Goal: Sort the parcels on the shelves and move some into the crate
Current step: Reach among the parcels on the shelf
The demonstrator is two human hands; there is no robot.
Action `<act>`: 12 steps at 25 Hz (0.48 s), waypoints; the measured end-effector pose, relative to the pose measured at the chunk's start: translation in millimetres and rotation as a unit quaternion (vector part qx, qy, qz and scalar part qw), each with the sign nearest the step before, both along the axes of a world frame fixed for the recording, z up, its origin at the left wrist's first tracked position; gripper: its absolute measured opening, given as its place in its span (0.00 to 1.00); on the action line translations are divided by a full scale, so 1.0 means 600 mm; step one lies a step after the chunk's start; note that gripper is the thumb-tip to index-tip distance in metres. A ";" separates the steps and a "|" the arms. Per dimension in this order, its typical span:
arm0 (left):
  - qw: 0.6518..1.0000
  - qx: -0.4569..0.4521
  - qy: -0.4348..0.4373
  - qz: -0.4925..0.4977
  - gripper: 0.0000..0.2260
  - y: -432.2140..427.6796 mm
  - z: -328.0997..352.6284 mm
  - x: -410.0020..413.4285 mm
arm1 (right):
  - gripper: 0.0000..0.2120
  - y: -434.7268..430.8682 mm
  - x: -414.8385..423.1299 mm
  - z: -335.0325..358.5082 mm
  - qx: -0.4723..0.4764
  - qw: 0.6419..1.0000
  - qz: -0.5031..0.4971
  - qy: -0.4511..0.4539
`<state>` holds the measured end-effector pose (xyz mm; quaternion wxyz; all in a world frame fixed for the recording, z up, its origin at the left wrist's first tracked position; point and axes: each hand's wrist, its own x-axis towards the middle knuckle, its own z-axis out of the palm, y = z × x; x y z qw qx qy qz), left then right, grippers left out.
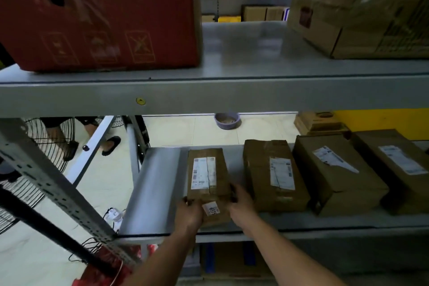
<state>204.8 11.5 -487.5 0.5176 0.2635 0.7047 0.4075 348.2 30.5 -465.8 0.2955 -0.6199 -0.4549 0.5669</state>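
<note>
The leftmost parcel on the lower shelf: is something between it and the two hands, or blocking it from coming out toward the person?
Nothing visible is in the way. The left hand and right hand already grip the near end of the leftmost parcel. The shelf is bare in front of it, and the next parcel lies apart on its right. No crate is in view.

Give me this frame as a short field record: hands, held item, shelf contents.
left hand: grips near left corner of leftmost parcel
right hand: grips its near right side
held parcel: brown, white label on top, small tag on near end, on lower shelf
other parcels on lower shelf: three brown labelled boxes to the right, nearest one
upper shelf: red carton left, brown carton right
crate: not in view
</note>
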 end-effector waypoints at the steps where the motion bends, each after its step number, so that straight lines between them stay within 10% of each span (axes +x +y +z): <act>1: 1.000 0.007 0.001 -0.002 0.05 0.003 0.002 0.002 | 0.19 0.003 -0.003 -0.007 0.008 1.000 -0.010 0.002; 12: 0.991 0.037 0.126 0.023 0.06 0.031 -0.004 -0.004 | 0.26 0.020 0.015 0.010 -0.023 0.998 0.031 -0.046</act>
